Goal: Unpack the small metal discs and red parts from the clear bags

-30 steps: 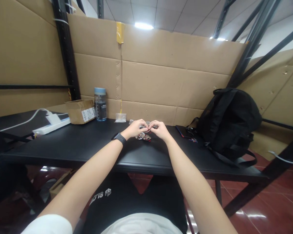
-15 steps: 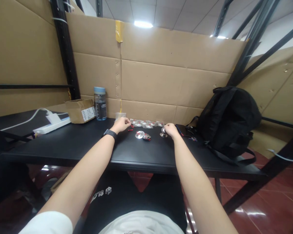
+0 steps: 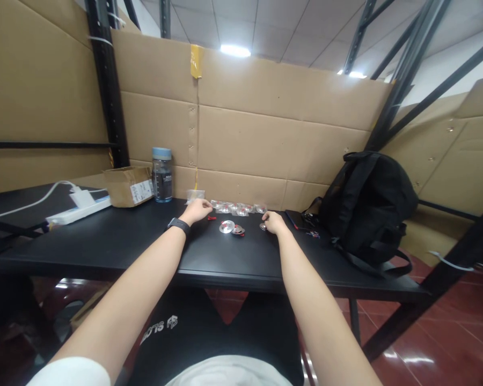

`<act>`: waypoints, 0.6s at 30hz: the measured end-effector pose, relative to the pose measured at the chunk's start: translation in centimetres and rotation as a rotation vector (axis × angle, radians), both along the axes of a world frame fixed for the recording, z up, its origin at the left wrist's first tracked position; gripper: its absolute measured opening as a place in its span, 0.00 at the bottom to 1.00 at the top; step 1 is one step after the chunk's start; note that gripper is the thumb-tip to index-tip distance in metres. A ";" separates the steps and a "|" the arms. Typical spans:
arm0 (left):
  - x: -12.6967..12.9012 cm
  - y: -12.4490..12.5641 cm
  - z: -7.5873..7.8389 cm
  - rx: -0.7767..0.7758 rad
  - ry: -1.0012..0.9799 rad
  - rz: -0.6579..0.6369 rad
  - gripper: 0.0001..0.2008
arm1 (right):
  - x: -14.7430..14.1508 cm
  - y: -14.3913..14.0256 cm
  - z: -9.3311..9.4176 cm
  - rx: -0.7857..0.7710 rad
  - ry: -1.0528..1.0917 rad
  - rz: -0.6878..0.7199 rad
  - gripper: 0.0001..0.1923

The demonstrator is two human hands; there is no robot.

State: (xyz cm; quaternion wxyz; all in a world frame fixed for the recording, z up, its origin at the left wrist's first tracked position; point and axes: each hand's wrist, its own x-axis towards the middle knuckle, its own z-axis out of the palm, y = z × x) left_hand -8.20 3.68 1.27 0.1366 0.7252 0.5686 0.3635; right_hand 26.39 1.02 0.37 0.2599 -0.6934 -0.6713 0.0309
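Observation:
My left hand [image 3: 198,210], with a black watch [image 3: 177,225] on its wrist, rests on the black table [image 3: 124,241] with the fingers curled. A small red piece [image 3: 212,218] lies just by its fingertips; whether they pinch anything is too small to tell. My right hand [image 3: 272,221] has its fingertips closed on a small silver disc [image 3: 262,227] at the table surface. Between the hands lie two more silver discs [image 3: 227,228], one with a red part [image 3: 238,231]. Behind them sits a row of small clear bags [image 3: 237,207] with similar discs.
A black backpack [image 3: 370,203] and a dark phone [image 3: 295,219] are at the right. At the left stand a water bottle [image 3: 162,175], a small cardboard box [image 3: 129,185] and a white power strip [image 3: 78,208]. Cardboard sheets [image 3: 265,145] wall the back.
My hands were together over the discs a second ago. They have moved apart, the left to the red piece, the right to a disc on the right. The camera has tilted slightly.

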 end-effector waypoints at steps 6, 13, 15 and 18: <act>0.8 -0.4 0.3 0.066 -0.035 -0.048 0.10 | -3.8 -1.1 0.8 0.127 0.143 0.383 0.12; 0.8 0.1 -0.4 0.065 -0.051 -0.063 0.11 | -10.9 -3.5 0.8 0.106 0.009 0.915 0.10; 0.8 0.2 -0.4 0.068 -0.060 -0.075 0.11 | -11.1 -3.5 0.5 0.130 0.008 0.832 0.14; 1.1 0.0 -0.1 0.064 -0.086 -0.106 0.10 | -10.5 -3.0 0.4 0.165 0.139 0.725 0.20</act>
